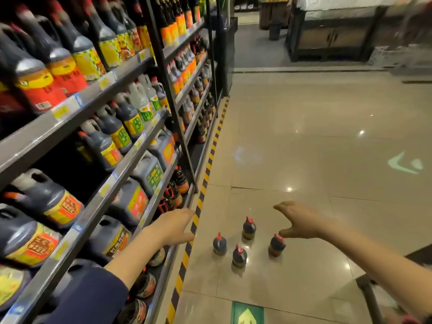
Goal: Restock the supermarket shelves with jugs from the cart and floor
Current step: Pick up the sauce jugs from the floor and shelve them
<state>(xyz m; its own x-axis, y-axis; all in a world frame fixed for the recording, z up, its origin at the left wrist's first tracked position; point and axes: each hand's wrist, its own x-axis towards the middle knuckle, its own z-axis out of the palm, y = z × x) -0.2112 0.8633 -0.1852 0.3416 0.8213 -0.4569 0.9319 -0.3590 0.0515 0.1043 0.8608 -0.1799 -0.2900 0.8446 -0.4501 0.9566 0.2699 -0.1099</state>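
To your left the shelves run the length of the aisle, packed with dark jugs, and a yellow-and-black striped strip marks where their base meets the tiled floor. To your right the floor lies wide and bare, right out to the dark counters far down the aisle. A dark bar, perhaps part of the cart, crosses the lower right corner; you cannot see enough to tell.

Your left hand reaches forward beside the lower shelf edge, palm turned inward, its fingers held loosely together and closed on nothing. Your right hand stretches out over the floor, fingers spread, thumb dropped below them, holding nothing; it hangs above the jugs, not touching any.

Four small jugs stand upright on the floor just beyond the striped strip, set apart from each other. Each is dark with a red cap and a yellowish label band low on its body.
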